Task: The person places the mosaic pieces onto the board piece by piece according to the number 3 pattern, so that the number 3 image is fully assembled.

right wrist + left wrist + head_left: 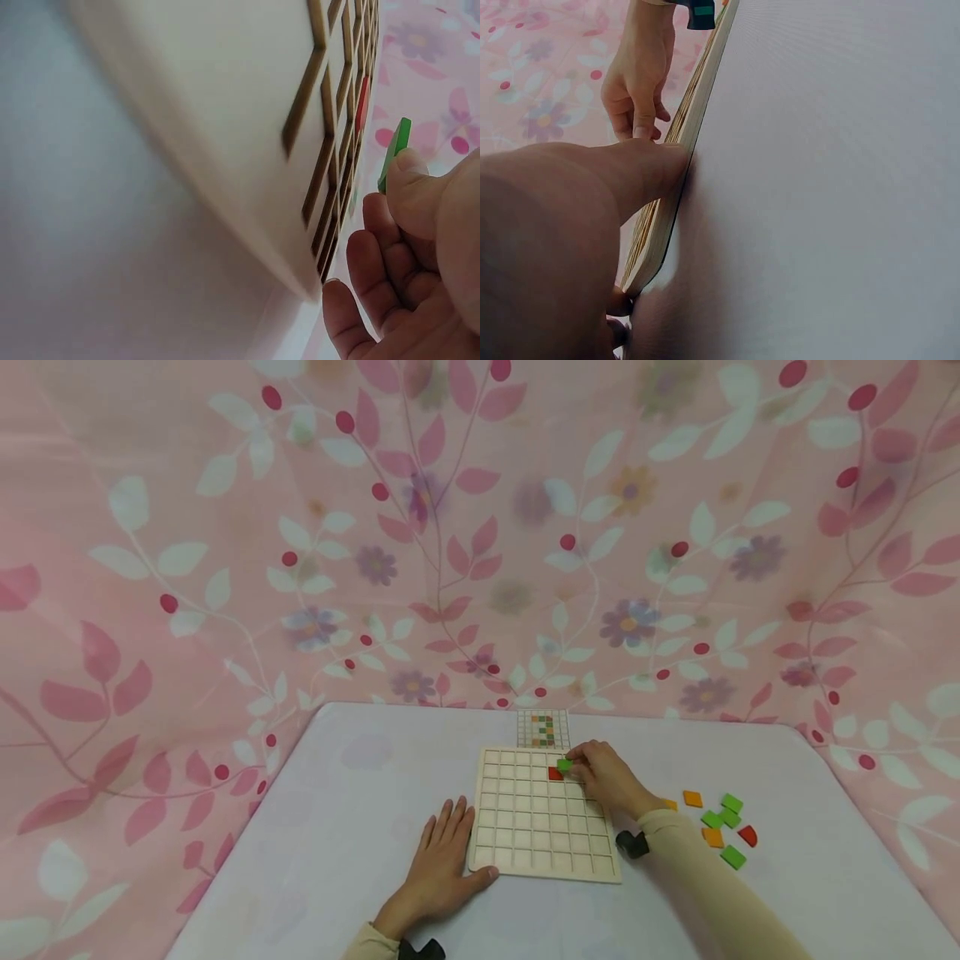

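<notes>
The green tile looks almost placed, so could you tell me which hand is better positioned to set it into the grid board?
Right: the right hand already pinches the green tile over the grid board, while the left hand steadies its edge.

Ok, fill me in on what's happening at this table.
A person is working at a wooden grid board on a white table. The right hand pinches a green tile over the board's far rows, beside a red tile already in a cell. The left hand rests flat against the board's near-left edge. Loose tiles lie to the right.
</notes>
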### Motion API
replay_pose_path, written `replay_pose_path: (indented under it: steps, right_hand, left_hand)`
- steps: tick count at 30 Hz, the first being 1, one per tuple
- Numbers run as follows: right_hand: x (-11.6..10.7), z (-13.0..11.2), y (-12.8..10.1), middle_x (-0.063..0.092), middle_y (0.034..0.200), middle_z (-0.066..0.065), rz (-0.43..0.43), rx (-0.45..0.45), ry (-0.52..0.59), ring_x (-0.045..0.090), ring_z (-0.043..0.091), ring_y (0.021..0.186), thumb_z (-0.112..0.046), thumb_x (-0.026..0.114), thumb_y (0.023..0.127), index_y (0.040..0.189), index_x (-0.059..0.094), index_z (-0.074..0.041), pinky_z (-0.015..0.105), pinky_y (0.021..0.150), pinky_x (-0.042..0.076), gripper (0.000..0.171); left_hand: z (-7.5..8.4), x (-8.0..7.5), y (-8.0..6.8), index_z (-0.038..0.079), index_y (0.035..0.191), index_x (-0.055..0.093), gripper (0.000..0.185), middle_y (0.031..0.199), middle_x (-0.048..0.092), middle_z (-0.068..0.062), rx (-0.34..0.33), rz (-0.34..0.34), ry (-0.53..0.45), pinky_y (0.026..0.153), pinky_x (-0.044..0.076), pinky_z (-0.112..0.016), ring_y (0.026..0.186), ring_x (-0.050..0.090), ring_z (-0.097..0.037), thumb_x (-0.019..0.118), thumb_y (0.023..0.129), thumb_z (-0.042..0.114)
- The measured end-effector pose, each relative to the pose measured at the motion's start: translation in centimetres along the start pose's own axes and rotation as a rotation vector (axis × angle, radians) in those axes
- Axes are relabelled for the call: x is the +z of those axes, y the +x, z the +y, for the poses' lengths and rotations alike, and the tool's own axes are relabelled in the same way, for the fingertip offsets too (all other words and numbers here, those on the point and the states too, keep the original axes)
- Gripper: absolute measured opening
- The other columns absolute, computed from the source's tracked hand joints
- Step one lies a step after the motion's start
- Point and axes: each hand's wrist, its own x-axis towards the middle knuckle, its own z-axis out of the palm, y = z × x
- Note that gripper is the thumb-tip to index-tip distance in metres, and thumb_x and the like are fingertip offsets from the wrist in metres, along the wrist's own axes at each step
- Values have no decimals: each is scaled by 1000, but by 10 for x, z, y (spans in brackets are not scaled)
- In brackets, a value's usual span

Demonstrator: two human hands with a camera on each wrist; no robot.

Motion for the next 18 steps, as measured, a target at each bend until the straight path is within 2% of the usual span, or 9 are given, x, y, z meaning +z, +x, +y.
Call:
replay_pose_path:
  steps: [5, 10, 18]
  right_hand:
    - [5, -3, 4, 63, 110, 7, -2, -21, 2, 55, 24, 106, -12, 61, 98, 117, 64, -4, 46, 95, 49, 21]
    - [8, -6, 7, 63, 107, 6, -5, -39, 3, 55, 24, 104, -13, 63, 97, 116, 65, -5, 45, 92, 49, 20]
    - [16, -12, 14, 64, 107, 5, -26, -52, -16, 55, 24, 106, -15, 64, 97, 114, 67, -6, 43, 93, 49, 19]
  left_hand:
    - [0, 0, 0, 5, 157, 20, 96, 166, 10, -12, 16, 17, 0, 119, 6, -57, 153, 3, -34, 54, 91, 65]
    - [0, 1, 0, 3, 157, 22, 96, 166, 12, -13, 33, 48, -20, 118, 7, -59, 152, 5, -36, 56, 90, 63]
    - [0, 1, -1, 4, 157, 22, 96, 166, 13, -13, 21, 35, -7, 119, 7, -58, 153, 6, -35, 56, 90, 63]
